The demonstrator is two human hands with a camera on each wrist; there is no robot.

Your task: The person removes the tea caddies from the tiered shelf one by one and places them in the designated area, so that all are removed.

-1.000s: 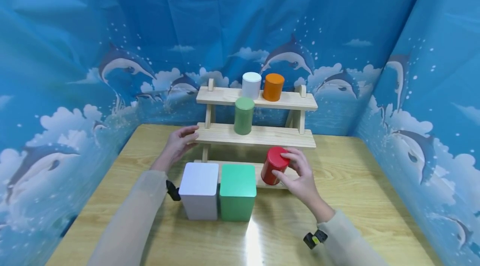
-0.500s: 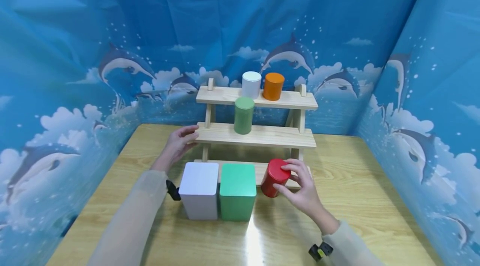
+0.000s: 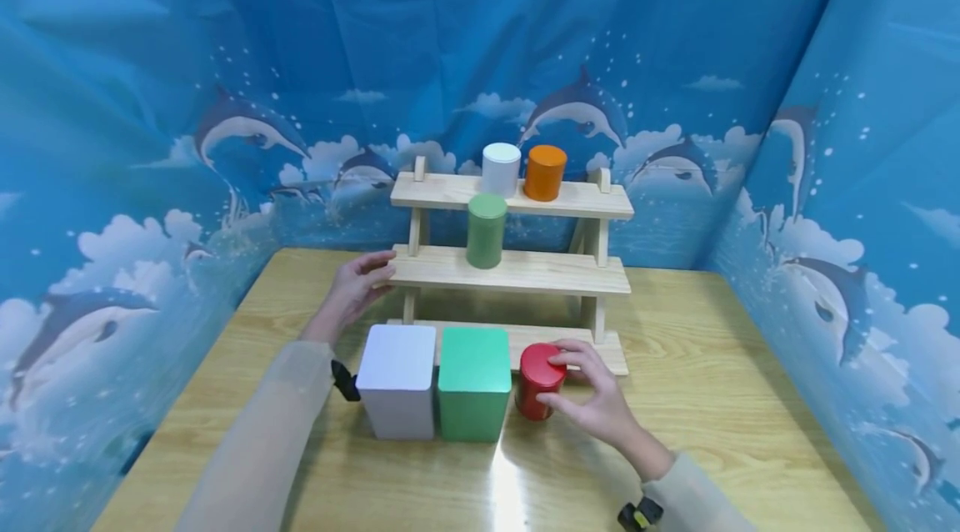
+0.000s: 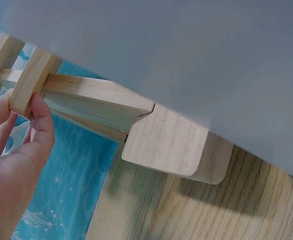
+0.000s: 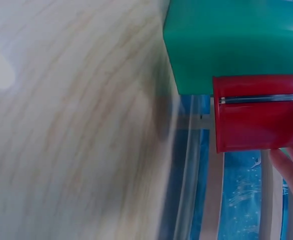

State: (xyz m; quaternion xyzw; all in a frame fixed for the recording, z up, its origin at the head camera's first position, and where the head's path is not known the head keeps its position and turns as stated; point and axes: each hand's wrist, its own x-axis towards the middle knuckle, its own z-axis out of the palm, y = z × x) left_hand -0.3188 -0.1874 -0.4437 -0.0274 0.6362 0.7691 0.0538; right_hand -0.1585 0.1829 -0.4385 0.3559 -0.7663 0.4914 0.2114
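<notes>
My right hand grips a red cylindrical tin with its thumb and fingers, just in front of the lowest shelf. In the right wrist view, the red tin lies close beside the green box, and some fingers are cut off by the frame. With my left hand I hold the left end of the middle plank of a three-tier wooden display stand. The left wrist view has the fingertips and thumb of the left hand pinching that plank's end.
A white square box and a green square box stand side by side before the stand. On the top tier are a white tin and an orange tin; a green tin occupies the middle tier. Dolphin-printed curtains surround the wooden table.
The red tin has come off the bottom shelf, moving toward me and down in my right hand, and now stands nearer the green box. My left hand has stayed on the plank.
</notes>
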